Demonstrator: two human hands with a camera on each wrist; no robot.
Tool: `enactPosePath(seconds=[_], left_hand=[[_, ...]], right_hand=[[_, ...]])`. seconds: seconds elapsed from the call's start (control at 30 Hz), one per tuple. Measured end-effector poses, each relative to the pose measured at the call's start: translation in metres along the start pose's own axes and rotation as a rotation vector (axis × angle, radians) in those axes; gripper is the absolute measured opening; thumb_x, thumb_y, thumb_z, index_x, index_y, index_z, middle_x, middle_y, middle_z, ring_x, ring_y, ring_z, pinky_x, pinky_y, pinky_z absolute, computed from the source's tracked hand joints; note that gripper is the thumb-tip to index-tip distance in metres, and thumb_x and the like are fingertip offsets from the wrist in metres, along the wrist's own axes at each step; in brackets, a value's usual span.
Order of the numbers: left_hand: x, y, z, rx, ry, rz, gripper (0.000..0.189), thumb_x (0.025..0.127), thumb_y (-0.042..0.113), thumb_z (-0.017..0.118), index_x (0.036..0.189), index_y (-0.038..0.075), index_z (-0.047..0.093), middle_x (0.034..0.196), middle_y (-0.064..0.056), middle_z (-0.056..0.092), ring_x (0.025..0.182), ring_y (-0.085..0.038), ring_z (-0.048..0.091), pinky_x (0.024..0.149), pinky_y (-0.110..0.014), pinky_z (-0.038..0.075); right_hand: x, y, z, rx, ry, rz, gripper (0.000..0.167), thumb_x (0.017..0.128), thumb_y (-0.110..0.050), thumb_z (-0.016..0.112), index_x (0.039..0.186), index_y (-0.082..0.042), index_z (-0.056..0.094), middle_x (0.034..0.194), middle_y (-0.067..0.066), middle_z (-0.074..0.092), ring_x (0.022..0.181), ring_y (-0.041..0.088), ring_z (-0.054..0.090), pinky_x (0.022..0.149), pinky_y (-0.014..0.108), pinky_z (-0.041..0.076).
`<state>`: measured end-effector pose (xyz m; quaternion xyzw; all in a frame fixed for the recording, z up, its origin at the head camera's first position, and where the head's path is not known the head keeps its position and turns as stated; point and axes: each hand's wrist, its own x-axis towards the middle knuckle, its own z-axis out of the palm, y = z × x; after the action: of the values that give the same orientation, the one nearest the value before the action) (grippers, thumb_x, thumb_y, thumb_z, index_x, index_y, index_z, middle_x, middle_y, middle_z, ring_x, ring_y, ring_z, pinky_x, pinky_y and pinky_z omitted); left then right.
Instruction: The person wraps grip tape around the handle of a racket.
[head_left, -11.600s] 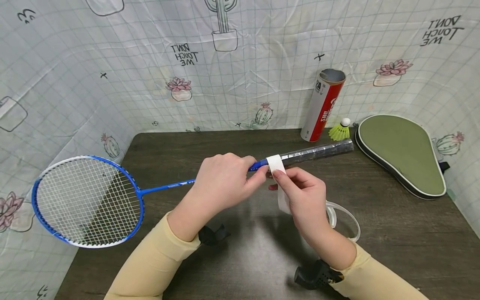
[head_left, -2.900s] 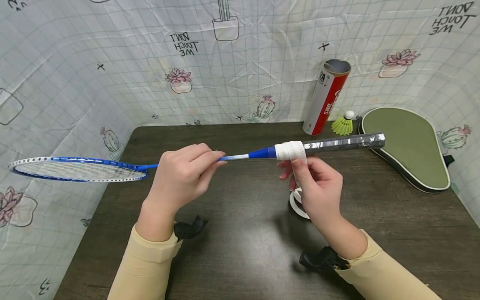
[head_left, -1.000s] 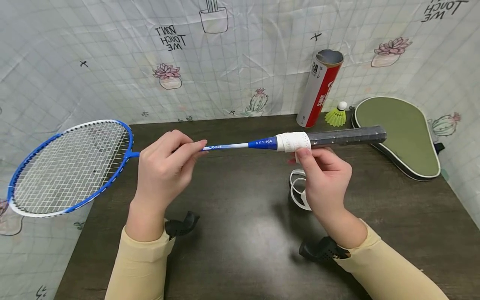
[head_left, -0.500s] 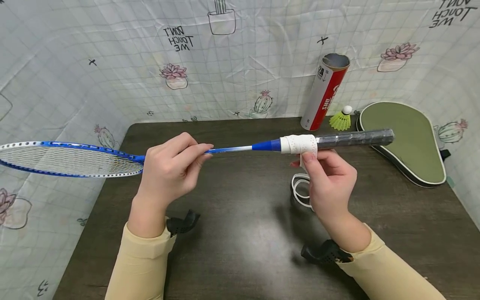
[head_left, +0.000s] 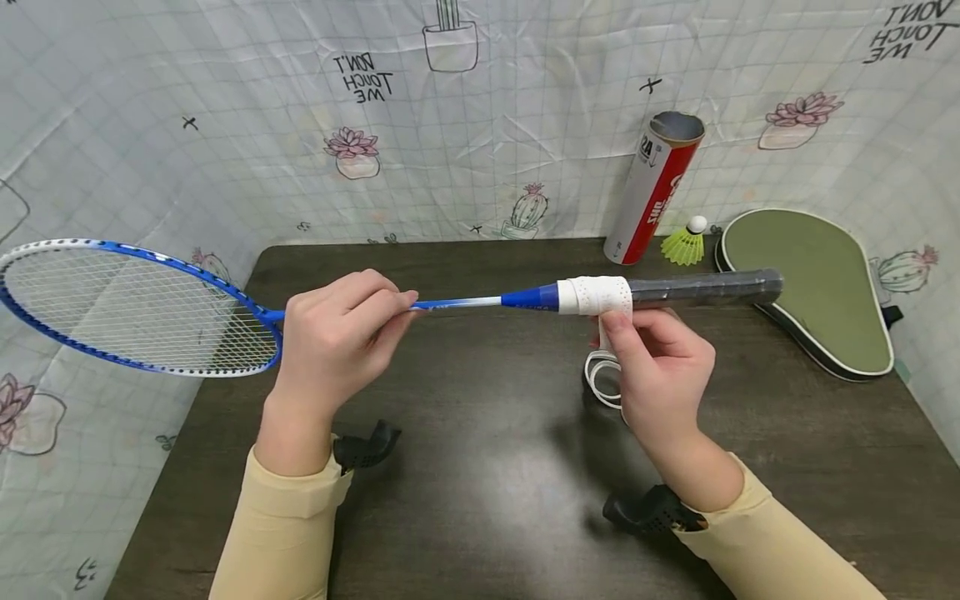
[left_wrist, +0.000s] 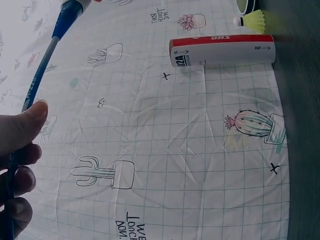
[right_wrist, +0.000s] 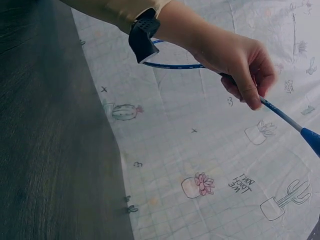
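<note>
A blue and white badminton racket [head_left: 465, 302] is held level above the table, its strung head at the left. My left hand [head_left: 333, 350] grips the shaft near the head; the left wrist view shows its fingers [left_wrist: 22, 180] curled round the shaft. White perforated grip tape [head_left: 596, 296] wraps the front of the dark, shiny handle [head_left: 708, 288] in overlapping turns, beginning at the blue cone. Just under the wraps, my right hand [head_left: 663, 367] pinches the tape between thumb and fingers. Loose tape coils [head_left: 602, 379] hang below, partly hidden behind that hand.
At the back of the dark wooden table [head_left: 480, 517] stands a red and white shuttlecock tube [head_left: 654, 192]. Beside it is a yellow shuttlecock [head_left: 684, 244]. An olive-green racket case [head_left: 810, 287] lies at the right, behind the handle's end. A patterned cloth [head_left: 262, 150] encloses the back and sides.
Since the oldest frame, the tape has gone from one strip at the cone to several overlapping turns. My left hand has slid toward the racket head. Lately the racket head has tilted back and forth.
</note>
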<state>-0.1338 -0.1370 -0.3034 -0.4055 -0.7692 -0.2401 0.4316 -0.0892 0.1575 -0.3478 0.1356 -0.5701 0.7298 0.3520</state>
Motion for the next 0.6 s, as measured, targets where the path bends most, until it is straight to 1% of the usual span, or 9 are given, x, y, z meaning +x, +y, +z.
enactPosePath(seconds=[0.1, 0.17, 0.3, 0.47, 0.6], left_hand=[[0.0009, 0.0003, 0.0011, 0.006, 0.018, 0.004, 0.015, 0.094, 0.011, 0.075, 0.08, 0.007, 0.074, 0.072, -0.002, 0.067, 0.059, -0.019, 0.061, 0.052, -0.032, 0.049], [0.0014, 0.0006, 0.0014, 0.014, 0.028, 0.006, 0.014, 0.095, 0.012, 0.075, 0.082, 0.007, 0.075, 0.072, -0.002, 0.067, 0.059, -0.02, 0.061, 0.052, -0.033, 0.05], [0.0019, 0.0009, 0.0013, 0.015, 0.039, 0.002, 0.014, 0.095, 0.014, 0.075, 0.084, 0.006, 0.076, 0.072, -0.002, 0.068, 0.059, -0.02, 0.061, 0.052, -0.033, 0.05], [0.0014, 0.0009, 0.0024, 0.005, 0.03, 0.005, 0.012, 0.094, 0.014, 0.077, 0.085, 0.006, 0.077, 0.072, -0.001, 0.069, 0.06, -0.019, 0.062, 0.053, -0.032, 0.05], [0.0005, 0.0006, 0.0031, 0.025, 0.029, -0.003, 0.011, 0.093, 0.015, 0.079, 0.087, 0.006, 0.078, 0.073, -0.002, 0.069, 0.06, -0.02, 0.063, 0.054, -0.033, 0.051]], right_hand=[[0.0003, 0.0001, 0.0, 0.073, -0.023, 0.02, 0.014, 0.088, 0.013, 0.069, 0.081, 0.023, 0.062, 0.076, 0.008, 0.072, 0.06, 0.017, 0.068, 0.064, 0.026, 0.058], [0.001, 0.0003, 0.0002, 0.101, -0.035, 0.025, 0.01, 0.088, 0.015, 0.067, 0.083, 0.023, 0.063, 0.078, 0.009, 0.071, 0.061, 0.018, 0.069, 0.065, 0.028, 0.059], [0.0025, 0.0009, 0.0009, 0.127, -0.033, 0.022, 0.008, 0.088, 0.016, 0.065, 0.082, 0.022, 0.063, 0.077, 0.011, 0.071, 0.062, 0.02, 0.069, 0.067, 0.03, 0.06], [0.0024, 0.0018, 0.0012, 0.157, -0.008, 0.023, 0.01, 0.088, 0.016, 0.066, 0.079, 0.021, 0.063, 0.076, 0.011, 0.073, 0.064, 0.02, 0.069, 0.067, 0.032, 0.061], [0.0029, 0.0019, 0.0015, 0.149, -0.013, 0.027, 0.01, 0.088, 0.015, 0.067, 0.081, 0.021, 0.064, 0.077, 0.011, 0.073, 0.064, 0.02, 0.069, 0.068, 0.032, 0.062]])
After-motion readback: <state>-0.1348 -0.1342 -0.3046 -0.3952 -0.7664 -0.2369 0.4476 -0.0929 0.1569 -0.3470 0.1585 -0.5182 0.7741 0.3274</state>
